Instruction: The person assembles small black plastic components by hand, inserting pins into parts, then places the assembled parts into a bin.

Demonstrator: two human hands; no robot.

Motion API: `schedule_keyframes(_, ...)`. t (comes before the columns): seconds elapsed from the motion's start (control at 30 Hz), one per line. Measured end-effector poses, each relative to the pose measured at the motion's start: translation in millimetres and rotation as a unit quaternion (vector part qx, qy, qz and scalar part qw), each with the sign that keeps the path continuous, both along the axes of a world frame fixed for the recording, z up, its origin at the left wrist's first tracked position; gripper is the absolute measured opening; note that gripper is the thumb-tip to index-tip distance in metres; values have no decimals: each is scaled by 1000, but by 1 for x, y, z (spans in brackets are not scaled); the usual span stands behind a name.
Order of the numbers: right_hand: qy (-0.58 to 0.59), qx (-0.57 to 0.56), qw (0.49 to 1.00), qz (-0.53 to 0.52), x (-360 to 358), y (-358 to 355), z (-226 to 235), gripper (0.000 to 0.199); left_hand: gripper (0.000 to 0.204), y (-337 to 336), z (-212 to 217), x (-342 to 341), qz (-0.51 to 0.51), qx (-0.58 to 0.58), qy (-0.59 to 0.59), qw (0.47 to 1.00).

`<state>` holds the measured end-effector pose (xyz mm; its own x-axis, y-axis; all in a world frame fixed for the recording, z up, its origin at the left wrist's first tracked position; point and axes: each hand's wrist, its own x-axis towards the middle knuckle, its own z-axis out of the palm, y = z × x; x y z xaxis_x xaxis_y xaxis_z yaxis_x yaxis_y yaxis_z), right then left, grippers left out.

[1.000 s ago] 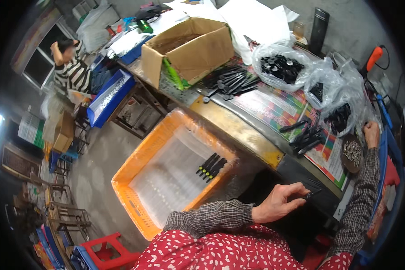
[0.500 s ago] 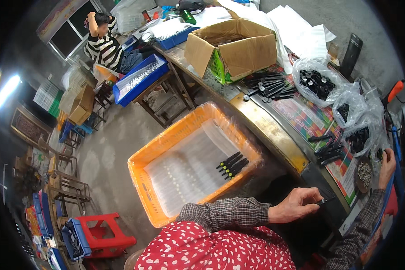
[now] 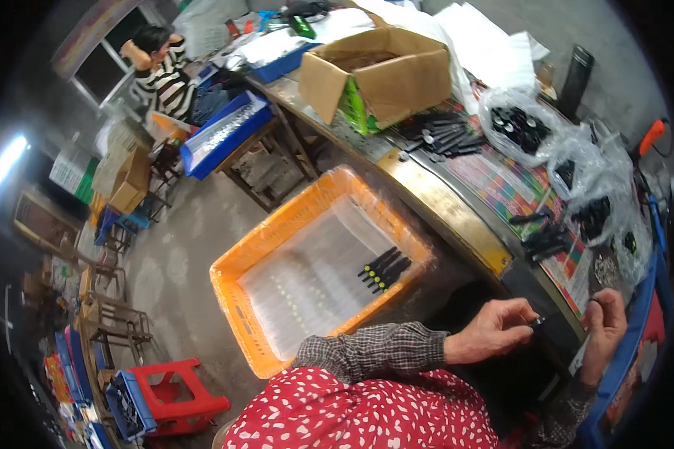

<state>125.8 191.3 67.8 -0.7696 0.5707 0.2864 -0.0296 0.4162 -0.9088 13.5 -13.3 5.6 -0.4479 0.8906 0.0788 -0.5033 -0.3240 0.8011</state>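
Observation:
My left hand point(image 3: 493, 330) pinches a small black part point(image 3: 536, 320) at the bench's front edge, fingers closed on it. Just to its right, my right hand point(image 3: 605, 327) is curled around a small thin piece I cannot make out. The two hands nearly meet. To my left, an orange crate point(image 3: 256, 258) lined with clear plastic holds a few black handles with yellow marks point(image 3: 384, 269). On the bench above my hands lie loose black parts point(image 3: 544, 238) on a colourful mat point(image 3: 502, 187).
Clear bags of black parts point(image 3: 521, 123) and an open cardboard box point(image 3: 376, 73) stand on the bench with more black pieces point(image 3: 438, 137). A person in a striped top point(image 3: 163, 69) sits far left. A red stool point(image 3: 178, 395) and wooden chairs point(image 3: 112, 318) stand on the floor.
My right hand has come down from the bench's far right to meet my left hand. The view has swung, with the crate now more central.

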Motion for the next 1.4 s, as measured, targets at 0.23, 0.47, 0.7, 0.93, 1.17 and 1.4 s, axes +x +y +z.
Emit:
schedule_keyframes(0.23, -48, -77, 996, 24, -3, -61, 0, 11, 19, -12, 9, -9, 6, -60, -16, 998)
schedule_keyframes(0.47, 32, -33, 997, 67, 13, -74, -26, 15, 18, -11, 2, 3, -11, -71, -30, 997)
schedule_keyframes(0.7, 45, -69, 994, 65, 25, -77, -42, 16, 16, -5, -4, 15, -18, -76, -11, 997)
schedule_keyframes(0.93, 53, -87, 992, 68, 26, -78, -53, 17, 18, -3, -3, 17, -21, -86, 0, 996)
schedule_keyframes(1.17, 53, -34, 996, 68, 25, -77, -56, 20, 20, -2, -5, 17, -17, -92, 7, 996)
schedule_keyframes(1.4, 49, -48, 995, 72, 24, -76, -59, 21, 19, -3, -5, 18, -6, -106, 28, 994)
